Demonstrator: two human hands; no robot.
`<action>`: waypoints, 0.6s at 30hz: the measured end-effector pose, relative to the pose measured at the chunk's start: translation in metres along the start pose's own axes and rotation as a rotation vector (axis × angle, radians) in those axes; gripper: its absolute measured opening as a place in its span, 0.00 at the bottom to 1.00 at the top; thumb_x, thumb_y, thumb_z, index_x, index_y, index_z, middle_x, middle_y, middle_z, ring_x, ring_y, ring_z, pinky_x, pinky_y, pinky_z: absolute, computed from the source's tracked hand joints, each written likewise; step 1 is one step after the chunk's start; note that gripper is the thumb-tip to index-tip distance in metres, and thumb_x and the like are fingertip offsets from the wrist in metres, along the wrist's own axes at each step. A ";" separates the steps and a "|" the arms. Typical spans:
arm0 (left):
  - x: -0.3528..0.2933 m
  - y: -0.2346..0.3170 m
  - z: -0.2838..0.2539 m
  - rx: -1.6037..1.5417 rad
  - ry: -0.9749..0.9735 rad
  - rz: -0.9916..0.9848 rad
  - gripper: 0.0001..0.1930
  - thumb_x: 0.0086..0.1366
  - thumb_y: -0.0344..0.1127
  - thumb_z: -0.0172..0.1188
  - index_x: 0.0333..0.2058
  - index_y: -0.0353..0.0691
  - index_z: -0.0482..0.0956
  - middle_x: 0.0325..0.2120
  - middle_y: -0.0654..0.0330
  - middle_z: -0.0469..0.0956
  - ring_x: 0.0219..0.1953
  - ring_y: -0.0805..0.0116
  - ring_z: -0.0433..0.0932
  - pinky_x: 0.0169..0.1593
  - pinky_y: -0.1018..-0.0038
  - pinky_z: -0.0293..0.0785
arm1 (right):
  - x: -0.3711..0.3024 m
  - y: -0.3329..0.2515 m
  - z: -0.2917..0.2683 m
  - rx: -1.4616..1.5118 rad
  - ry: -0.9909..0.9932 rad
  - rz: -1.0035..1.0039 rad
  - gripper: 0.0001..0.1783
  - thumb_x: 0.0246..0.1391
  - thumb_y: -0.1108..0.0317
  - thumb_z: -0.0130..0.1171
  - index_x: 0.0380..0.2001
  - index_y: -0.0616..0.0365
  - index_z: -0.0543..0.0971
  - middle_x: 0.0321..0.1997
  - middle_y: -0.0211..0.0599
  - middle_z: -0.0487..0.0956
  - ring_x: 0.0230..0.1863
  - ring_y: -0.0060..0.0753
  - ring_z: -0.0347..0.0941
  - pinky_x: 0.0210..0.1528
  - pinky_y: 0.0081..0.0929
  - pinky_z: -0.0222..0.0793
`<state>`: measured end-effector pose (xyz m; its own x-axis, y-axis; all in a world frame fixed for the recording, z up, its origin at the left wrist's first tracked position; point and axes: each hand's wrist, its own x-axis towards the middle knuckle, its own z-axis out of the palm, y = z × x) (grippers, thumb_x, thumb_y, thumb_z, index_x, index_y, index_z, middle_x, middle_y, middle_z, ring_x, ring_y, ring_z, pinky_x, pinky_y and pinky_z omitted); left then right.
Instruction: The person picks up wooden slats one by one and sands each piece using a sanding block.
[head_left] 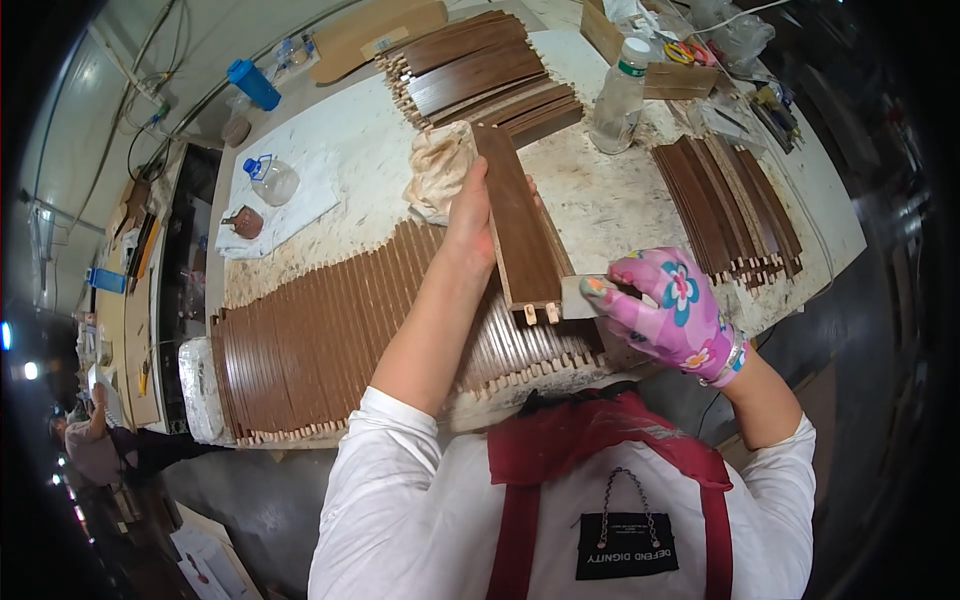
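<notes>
My bare left hand (473, 222) is closed around a brown wooden board (525, 225), holding it up over the table. Two pale dowel pins (541, 314) stick out of the board's near end. My right hand (672, 305), in a pink flowered glove, pinches a thin flat greyish scraper-like piece (576, 298) at the board's right edge, close to the pinned end. Beyond my left hand is a crumpled cream cloth (438, 165). Under my left forearm a long row of brown slats (320, 335) with pins lies side by side.
Stacked brown boards (475, 75) lie at the far side of the worktable (370, 180), and more slats (725, 205) at the right. A clear bottle (618, 100) stands between them. A blue-capped jug (270, 180) and a small brown jar (243, 222) sit at left. Another person (95, 445) is far left.
</notes>
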<state>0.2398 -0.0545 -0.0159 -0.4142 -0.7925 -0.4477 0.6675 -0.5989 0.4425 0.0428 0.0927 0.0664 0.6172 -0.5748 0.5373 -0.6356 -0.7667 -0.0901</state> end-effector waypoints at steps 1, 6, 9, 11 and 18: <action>0.001 -0.002 0.003 -0.009 -0.021 -0.017 0.25 0.67 0.53 0.41 0.43 0.32 0.67 0.30 0.50 0.74 0.29 0.58 0.74 0.35 0.65 0.76 | -0.006 0.003 -0.006 -0.048 -0.033 0.017 0.20 0.39 0.70 0.60 0.40 0.49 0.76 0.33 0.32 0.74 0.31 0.36 0.72 0.32 0.34 0.67; 0.003 -0.023 0.024 0.068 -0.051 -0.157 0.26 0.66 0.53 0.43 0.47 0.33 0.68 0.34 0.54 0.76 0.34 0.63 0.76 0.38 0.69 0.75 | -0.062 0.019 -0.028 0.014 0.037 0.412 0.21 0.41 0.66 0.64 0.43 0.55 0.76 0.40 0.40 0.71 0.40 0.42 0.69 0.42 0.33 0.66; 0.021 -0.056 0.002 0.196 -0.194 -0.290 0.24 0.65 0.50 0.47 0.46 0.33 0.71 0.37 0.52 0.76 0.38 0.62 0.76 0.43 0.68 0.75 | -0.105 0.019 -0.026 0.125 0.299 0.734 0.21 0.42 0.68 0.64 0.43 0.58 0.75 0.41 0.41 0.72 0.42 0.42 0.69 0.45 0.31 0.65; 0.018 -0.098 0.046 0.390 0.115 -0.289 0.24 0.64 0.50 0.50 0.48 0.35 0.71 0.40 0.52 0.75 0.40 0.61 0.75 0.46 0.64 0.73 | -0.141 0.015 -0.026 0.104 0.387 0.848 0.20 0.42 0.71 0.64 0.42 0.60 0.75 0.41 0.42 0.72 0.43 0.41 0.69 0.47 0.29 0.64; 0.132 -0.213 0.093 0.526 -0.091 -0.057 0.18 0.66 0.43 0.45 0.46 0.34 0.67 0.39 0.53 0.73 0.39 0.62 0.74 0.42 0.66 0.73 | -0.206 -0.008 -0.019 0.089 0.507 1.057 0.20 0.42 0.72 0.63 0.42 0.63 0.74 0.38 0.42 0.71 0.41 0.37 0.69 0.43 0.27 0.66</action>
<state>-0.0142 -0.0424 -0.0966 -0.5086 -0.7497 -0.4234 0.2515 -0.5997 0.7597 -0.0880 0.2229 -0.0277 -0.4651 -0.7733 0.4309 -0.6743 -0.0059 -0.7385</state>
